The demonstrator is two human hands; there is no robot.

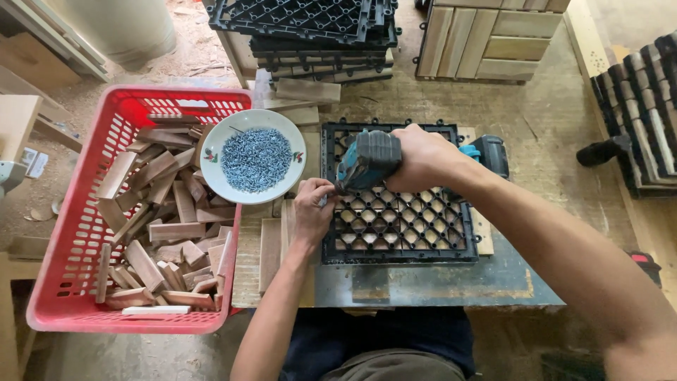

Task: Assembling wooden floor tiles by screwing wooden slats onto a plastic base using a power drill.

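Observation:
My right hand (pixel 423 159) grips a teal and black cordless screwdriver (pixel 370 159), its tip pointing down at the left edge of a black plastic grid tile base (pixel 402 222). My left hand (pixel 314 208) pinches a small screw right at the tool's tip, fingers closed on it, resting against the grid's left edge. The grid lies on wooden slats on the workbench in front of me. A white bowl (pixel 233 187) full of grey screws (pixel 255 159) sits just left of my hands.
A red plastic basket (pixel 70 233) of short wooden pieces stands at the left. Stacked black grid bases (pixel 310 25) and finished wooden tiles (pixel 486 39) lie at the back. Loose wooden slats (pixel 270 254) lie beside the grid. More stacked tiles (pixel 642 106) are at the right.

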